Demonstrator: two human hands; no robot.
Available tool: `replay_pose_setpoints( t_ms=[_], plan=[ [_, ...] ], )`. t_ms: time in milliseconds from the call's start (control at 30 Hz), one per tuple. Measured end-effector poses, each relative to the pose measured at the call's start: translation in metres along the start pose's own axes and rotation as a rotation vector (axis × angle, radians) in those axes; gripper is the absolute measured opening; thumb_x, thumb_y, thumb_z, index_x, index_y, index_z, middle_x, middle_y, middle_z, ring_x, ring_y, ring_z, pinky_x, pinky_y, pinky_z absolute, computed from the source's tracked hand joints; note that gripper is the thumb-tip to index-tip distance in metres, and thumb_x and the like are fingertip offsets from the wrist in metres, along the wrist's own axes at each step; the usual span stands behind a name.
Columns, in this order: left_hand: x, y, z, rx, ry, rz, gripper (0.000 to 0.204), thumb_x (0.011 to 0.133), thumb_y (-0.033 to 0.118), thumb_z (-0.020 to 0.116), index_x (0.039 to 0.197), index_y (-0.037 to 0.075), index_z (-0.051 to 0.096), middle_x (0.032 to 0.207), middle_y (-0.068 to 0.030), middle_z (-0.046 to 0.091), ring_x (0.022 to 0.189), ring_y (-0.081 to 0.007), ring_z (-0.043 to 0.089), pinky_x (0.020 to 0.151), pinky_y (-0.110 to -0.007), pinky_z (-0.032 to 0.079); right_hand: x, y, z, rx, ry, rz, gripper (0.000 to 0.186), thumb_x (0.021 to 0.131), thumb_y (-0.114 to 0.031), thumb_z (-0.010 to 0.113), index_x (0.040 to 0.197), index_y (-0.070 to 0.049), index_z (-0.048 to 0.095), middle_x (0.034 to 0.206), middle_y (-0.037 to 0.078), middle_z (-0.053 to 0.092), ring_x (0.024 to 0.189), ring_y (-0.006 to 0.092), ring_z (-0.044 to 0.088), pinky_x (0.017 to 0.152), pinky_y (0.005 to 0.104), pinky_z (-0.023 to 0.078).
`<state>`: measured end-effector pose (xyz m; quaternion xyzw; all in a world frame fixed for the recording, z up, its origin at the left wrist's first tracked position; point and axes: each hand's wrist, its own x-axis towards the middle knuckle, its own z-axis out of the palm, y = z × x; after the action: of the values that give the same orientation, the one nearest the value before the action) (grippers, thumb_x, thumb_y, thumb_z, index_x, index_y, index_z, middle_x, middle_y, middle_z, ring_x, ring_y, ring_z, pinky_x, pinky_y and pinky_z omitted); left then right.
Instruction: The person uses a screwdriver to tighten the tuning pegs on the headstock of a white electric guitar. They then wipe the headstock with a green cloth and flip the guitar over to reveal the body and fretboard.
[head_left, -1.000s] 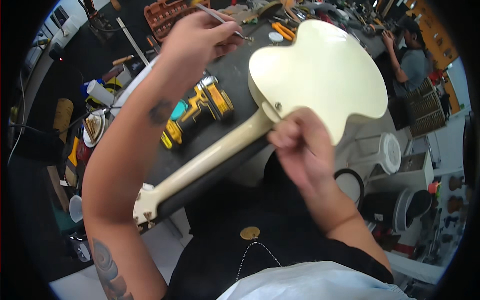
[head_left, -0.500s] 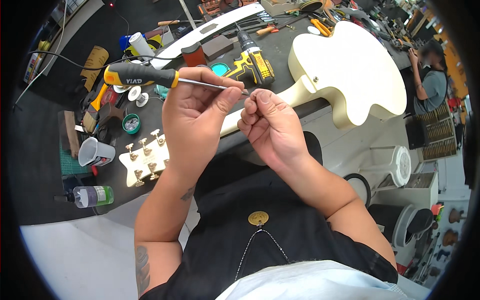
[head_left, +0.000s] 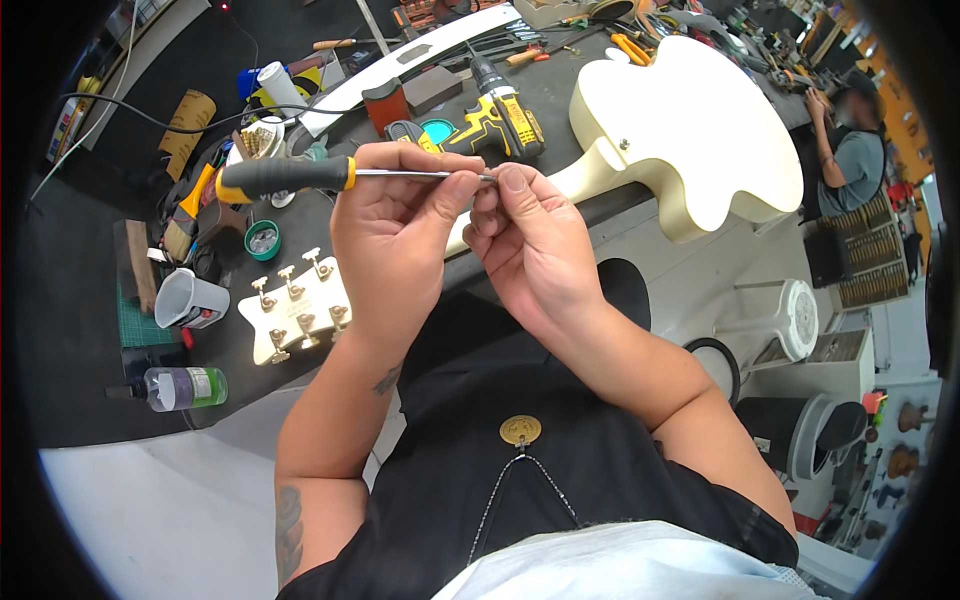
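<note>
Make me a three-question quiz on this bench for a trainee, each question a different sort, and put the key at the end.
1. Multiple choice: seen from the left hand, which way does the handle of the screwdriver point?
A. To the picture's right
B. To the picture's left
C. Toward the picture's lower edge

2. True or false: the yellow and black power drill lies on the dark bench, apart from the body of the white guitar.

3. Fill in the blank: the fingers of the right hand are at the screwdriver's ____ end.

Key: 1. B; 2. True; 3. tip
</note>
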<state>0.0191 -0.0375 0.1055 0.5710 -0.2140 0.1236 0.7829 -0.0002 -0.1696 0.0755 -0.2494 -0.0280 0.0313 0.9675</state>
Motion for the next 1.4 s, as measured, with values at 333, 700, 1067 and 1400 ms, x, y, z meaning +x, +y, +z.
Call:
replay_pose_setpoints(
  t_ms=[333,700,1067,1400],
  plan=[
    [-0.005,0.002,-0.003,-0.057,0.044,0.077,0.024,0.097,-0.006,0.07,0.113,0.002,0.054,0.107,-0.0179,0.075,0.101,-0.0185,0.074,0.089,-0.03,0.06,0.0,0.003,0.014,0.034,-0.021,0.016,0.015,0.107,-0.021,0.063,0.107,-0.006,0.065,0.095,0.004,0.071,0.082,0.0115,0.064,0.077,0.0274,0.054],
    [-0.007,0.012,-0.034,0.117,0.088,0.076,0.021,0.097,-0.007,0.068,0.111,0.001,0.054,0.102,-0.014,0.076,0.095,-0.0156,0.073,0.086,-0.028,0.06,0.022,0.04,0.008,-0.343,-0.093,-0.144,0.025,0.104,-0.027,0.07,0.117,-0.011,0.056,0.1,-0.003,0.059,0.092,0.0068,0.056,0.08,0.0274,0.048],
    [-0.012,0.066,-0.225,0.693,-0.134,-0.278,0.012,0.098,0.001,0.069,0.108,0.003,0.063,0.099,-0.006,0.074,0.1,-0.0148,0.071,0.088,-0.03,0.055,0.048,0.06,-0.009,-0.744,-0.259,0.051,0.012,0.102,-0.016,0.065,0.107,-0.005,0.065,0.091,-0.002,0.061,0.083,0.0085,0.054,0.08,0.0262,0.045],
    [-0.025,0.058,-0.245,0.969,-0.272,-0.422,0.011,0.096,-0.005,0.067,0.097,-0.004,0.056,0.093,-0.0049,0.069,0.087,-0.0113,0.064,0.083,-0.029,0.054,0.093,0.051,0.026,-1.016,-0.424,0.04,0.015,0.101,-0.021,0.067,0.102,-0.006,0.064,0.085,-0.003,0.058,0.08,0.0068,0.05,0.075,0.0231,0.04]
  ],
)
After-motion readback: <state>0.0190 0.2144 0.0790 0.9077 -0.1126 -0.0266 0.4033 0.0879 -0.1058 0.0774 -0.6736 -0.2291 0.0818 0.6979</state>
